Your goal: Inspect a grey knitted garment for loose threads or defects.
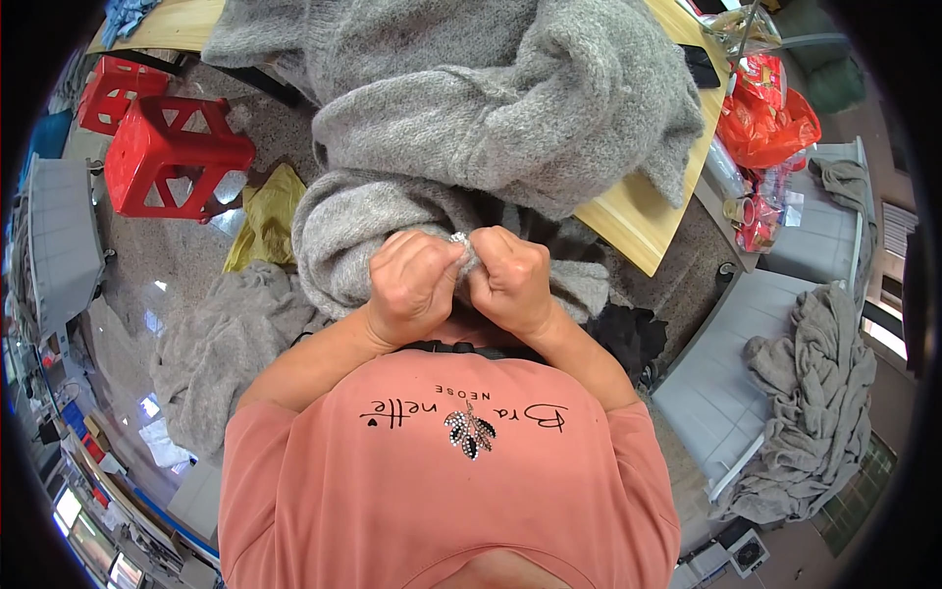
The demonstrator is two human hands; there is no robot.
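A large heap of grey knitted fabric (471, 118) covers much of the wooden table and hangs down over my lap. Close in front of my chest, my left hand (412, 282) and my right hand (510, 278) sit side by side, both with curled fingers. Between their thumbs and fingertips they pinch a small bunched bit of grey knitted fabric (461, 241), which pokes up at the top. The rest of the pinched part is hidden by my fingers.
Red plastic stools (157, 157) stand at the left, near a yellow bag (267, 216). More grey fabric lies low at left (231, 344) and over a grey bin (706, 393) at right. A dark phone (701, 67) and red bag (770, 128) are by the table's (643, 231) right edge.
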